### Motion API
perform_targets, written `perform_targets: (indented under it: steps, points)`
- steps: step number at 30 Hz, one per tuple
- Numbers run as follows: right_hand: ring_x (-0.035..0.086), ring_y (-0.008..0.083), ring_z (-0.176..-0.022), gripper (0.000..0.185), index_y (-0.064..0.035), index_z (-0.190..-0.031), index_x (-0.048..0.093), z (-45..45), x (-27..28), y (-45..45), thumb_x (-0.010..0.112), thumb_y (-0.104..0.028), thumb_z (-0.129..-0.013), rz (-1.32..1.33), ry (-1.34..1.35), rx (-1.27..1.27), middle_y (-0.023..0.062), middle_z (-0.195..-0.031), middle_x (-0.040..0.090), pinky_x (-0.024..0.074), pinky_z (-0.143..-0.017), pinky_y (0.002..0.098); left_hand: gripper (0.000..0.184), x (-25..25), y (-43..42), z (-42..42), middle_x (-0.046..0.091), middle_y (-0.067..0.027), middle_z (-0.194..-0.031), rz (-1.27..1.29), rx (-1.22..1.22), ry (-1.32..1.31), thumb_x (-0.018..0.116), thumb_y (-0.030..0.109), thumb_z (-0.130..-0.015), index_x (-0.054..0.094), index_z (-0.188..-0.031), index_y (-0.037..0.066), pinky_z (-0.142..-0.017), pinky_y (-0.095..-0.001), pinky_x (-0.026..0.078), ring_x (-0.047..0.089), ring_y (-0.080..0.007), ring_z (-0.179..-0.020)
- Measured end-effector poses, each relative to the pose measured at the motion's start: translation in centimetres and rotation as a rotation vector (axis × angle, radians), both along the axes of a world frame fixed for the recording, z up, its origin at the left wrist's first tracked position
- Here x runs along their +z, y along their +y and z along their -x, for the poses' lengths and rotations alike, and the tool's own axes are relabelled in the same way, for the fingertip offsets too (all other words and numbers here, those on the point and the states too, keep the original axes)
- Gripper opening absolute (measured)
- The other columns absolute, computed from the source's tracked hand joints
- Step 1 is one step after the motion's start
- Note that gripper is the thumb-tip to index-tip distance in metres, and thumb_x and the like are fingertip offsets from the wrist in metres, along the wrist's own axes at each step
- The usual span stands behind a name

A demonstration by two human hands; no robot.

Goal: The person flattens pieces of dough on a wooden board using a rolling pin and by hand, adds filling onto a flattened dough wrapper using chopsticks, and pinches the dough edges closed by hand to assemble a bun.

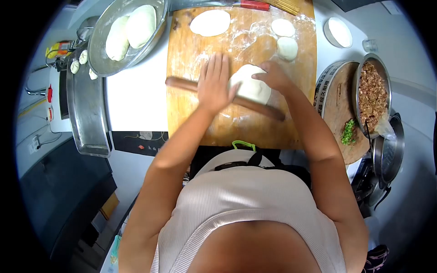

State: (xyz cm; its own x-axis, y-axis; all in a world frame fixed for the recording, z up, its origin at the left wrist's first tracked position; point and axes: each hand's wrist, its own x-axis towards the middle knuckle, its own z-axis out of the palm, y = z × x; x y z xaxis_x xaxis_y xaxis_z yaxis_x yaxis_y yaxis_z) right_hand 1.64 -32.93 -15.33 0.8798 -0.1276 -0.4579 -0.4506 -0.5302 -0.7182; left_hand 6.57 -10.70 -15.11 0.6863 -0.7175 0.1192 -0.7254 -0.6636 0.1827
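A wooden rolling pin (264, 109) lies slantwise on the floured wooden board (191, 122), over the near part of a flattened dough round (251, 85). My left hand (215, 84) rests flat on the pin, its fingers stretched forward and the thumb beside the dough. At the dough's far right edge, my right hand (273, 76) pinches the rim between curled fingers and is slightly blurred. A rolled dough oval (210, 23) lies at the far left of the board. Two small dough discs, one (283, 27) behind the other (287, 48), lie at the far right.
Large dough pieces fill a metal bowl (101, 63) at the back left, above a metal tray (88, 118). On the right are a white bowl (338, 32), a round chopping board (337, 102) with chopped greens (349, 132), and a bowl of minced filling (373, 93).
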Motion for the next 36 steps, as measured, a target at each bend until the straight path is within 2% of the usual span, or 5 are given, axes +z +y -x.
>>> perform_targets:
  steps: [12,19,22,25,36]
  points:
    - [0.019,0.0358,-0.14,0.08,-0.0231,-0.143,0.037,1.0,-0.7,6.8,0.061,-0.059,-0.076,0.68,-0.53,0.41,0.014,-0.151,0.026,0.0153,-0.108,0.0631,0.074,-0.5,7.1,5.4,0.042,-0.0209,-0.14,0.044,-0.059,0.139,0.059,0.041,-0.079,0.04,-0.138,-0.001,-0.11,-0.0482,0.023,0.037,-0.0364,-0.132]
    - [0.025,0.0344,-0.138,0.081,-0.0176,-0.144,0.035,0.1,-1.8,6.3,0.061,-0.056,-0.078,0.729,-0.494,0.403,0.0145,-0.15,0.027,0.0207,-0.11,0.0548,0.072,-0.9,7.7,5.5,0.047,-0.0195,-0.135,0.094,-0.071,0.137,0.06,0.041,-0.077,0.045,-0.135,0.001,-0.106,-0.0491,0.028,0.042,-0.0368,-0.125]
    - [0.03,0.034,-0.135,0.078,-0.0092,-0.137,0.042,-0.8,-1.5,2.1,0.067,-0.052,-0.077,-0.113,-0.416,-0.115,0.0169,-0.148,0.03,0.0297,-0.108,0.0453,0.071,-1.1,8.0,5.5,0.049,-0.0189,-0.132,0.096,-0.085,0.147,0.062,0.04,-0.076,0.046,-0.134,0.003,-0.105,-0.0488,0.029,0.043,-0.0363,-0.122]
    - [0.041,0.033,-0.126,0.07,-0.0046,-0.127,0.049,0.6,-0.1,1.0,0.075,-0.041,-0.073,0.483,-0.113,0.012,0.0191,-0.138,0.041,0.0395,-0.1,0.0412,0.066,-1.1,8.1,5.5,0.05,-0.0189,-0.131,0.104,-0.098,0.143,0.064,0.041,-0.076,0.051,-0.128,0.003,-0.104,-0.0486,0.029,0.044,-0.0364,-0.12]
    - [0.063,0.0343,-0.091,0.039,-0.0083,-0.099,0.067,0.0,0.6,3.1,0.078,-0.031,-0.07,0.334,-0.25,0.047,0.0148,-0.097,0.067,0.0495,-0.081,0.0417,0.059,-1.6,8.6,5.5,0.05,-0.019,-0.129,0.189,-0.109,0.131,0.063,0.041,-0.076,0.055,-0.122,0.004,-0.103,-0.0493,0.03,0.045,-0.0371,-0.118]
